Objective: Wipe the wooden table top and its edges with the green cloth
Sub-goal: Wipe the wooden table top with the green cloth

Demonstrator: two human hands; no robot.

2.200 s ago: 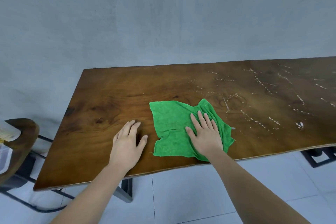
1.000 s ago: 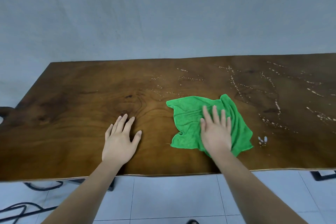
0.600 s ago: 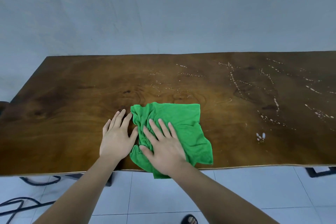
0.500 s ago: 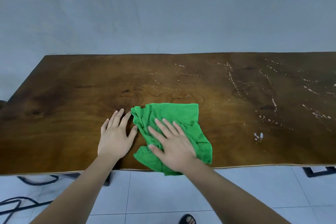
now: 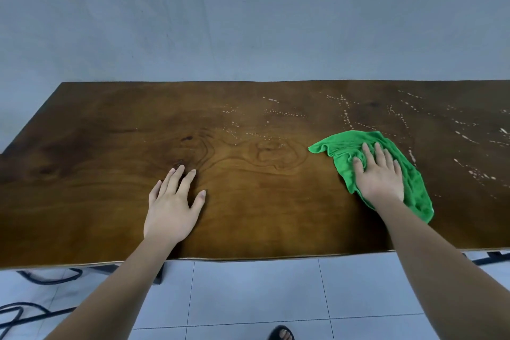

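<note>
The green cloth (image 5: 342,148) lies crumpled on the wooden table top (image 5: 248,201), right of centre. My right hand (image 5: 379,178) presses flat on the cloth with fingers spread, covering its middle. My left hand (image 5: 172,207) rests flat and empty on the bare wood, left of centre, well apart from the cloth. White droplets and streaks (image 5: 400,116) speckle the wood behind and to the right of the cloth.
A grey wall (image 5: 248,16) rises right behind the table's far edge. The front edge (image 5: 248,258) runs across below my hands. Below it lie white floor tiles (image 5: 248,292), dark cables (image 5: 16,312) at left, a black frame piece (image 5: 494,257) at right and my sandalled foot (image 5: 280,333).
My right hand has swept the cloth from beside my left hand far to the right. My left hand has stayed pressed on the wood.
</note>
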